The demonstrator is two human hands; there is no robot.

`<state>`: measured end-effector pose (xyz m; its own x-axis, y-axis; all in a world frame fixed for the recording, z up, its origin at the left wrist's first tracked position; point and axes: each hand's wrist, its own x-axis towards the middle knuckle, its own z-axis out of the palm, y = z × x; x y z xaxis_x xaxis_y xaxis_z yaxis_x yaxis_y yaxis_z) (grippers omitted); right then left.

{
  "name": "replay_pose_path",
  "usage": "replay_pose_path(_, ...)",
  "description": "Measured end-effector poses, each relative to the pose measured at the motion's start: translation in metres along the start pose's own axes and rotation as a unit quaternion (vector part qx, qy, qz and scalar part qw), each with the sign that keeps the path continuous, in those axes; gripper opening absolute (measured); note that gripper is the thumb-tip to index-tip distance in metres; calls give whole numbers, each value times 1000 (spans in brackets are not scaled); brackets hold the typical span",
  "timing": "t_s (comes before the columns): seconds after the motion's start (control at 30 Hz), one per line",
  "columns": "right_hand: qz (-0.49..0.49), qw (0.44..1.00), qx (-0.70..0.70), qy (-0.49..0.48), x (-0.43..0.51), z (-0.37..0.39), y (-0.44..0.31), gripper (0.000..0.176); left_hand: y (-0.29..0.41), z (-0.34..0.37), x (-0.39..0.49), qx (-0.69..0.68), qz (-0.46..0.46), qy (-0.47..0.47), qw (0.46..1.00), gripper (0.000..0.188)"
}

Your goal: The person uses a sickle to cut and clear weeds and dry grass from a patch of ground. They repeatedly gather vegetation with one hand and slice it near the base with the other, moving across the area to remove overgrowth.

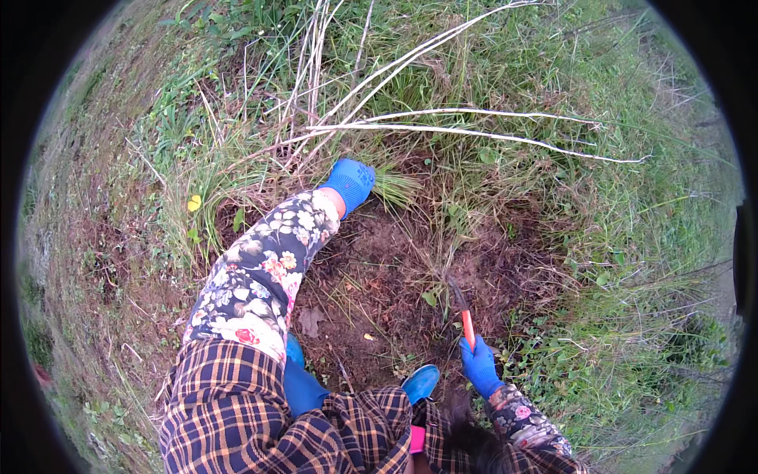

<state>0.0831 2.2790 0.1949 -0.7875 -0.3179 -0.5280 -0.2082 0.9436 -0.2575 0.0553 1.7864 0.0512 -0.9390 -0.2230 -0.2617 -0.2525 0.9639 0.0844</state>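
My left hand [350, 182], in a blue knit glove, is closed at the upper edge of a patch of bare soil [379, 260]. A tuft of green grass [397, 188] sticks out from its right side; the fingers themselves are hidden behind the back of the glove. Lower right, my right hand [478, 364], gloved in blue too, grips the orange handle [468, 329] of a small sickle. Its dark, narrow blade [456, 291] points up and away over the soil, the tip close to some thin dry stems [444, 263].
Long pale dry stalks [474, 131] lean across the grass beyond my left hand. Dense grass and weeds [592, 225] border the soil on the right. My blue boots [421, 383] stand at the near edge, below a plaid cloth [237, 409]. A yellow leaf [194, 203] shows at left.
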Motion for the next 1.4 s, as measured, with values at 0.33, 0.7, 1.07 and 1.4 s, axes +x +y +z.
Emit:
replay_pose_path(0.33, -210, 968, -30, 135, 256, -12, -221, 41, 1, -12, -15, 28, 16, 24, 999, 28)
replay_pose_path(0.7, -71, 997, -31, 16, 134, 53, -127, 37, -9, 14, 40, 185, -46, 110, 975, 68)
replay_pose_path(1.07, -93, 983, 153, 27, 211, 14, -209, 39, -24, 12, 20, 114, 23, -31, 993, 20)
replay_pose_path(1.4, -125, 992, -15, 2, 101, 66, -114, 42, -20, 0, -15, 89, 95, -84, 988, 22)
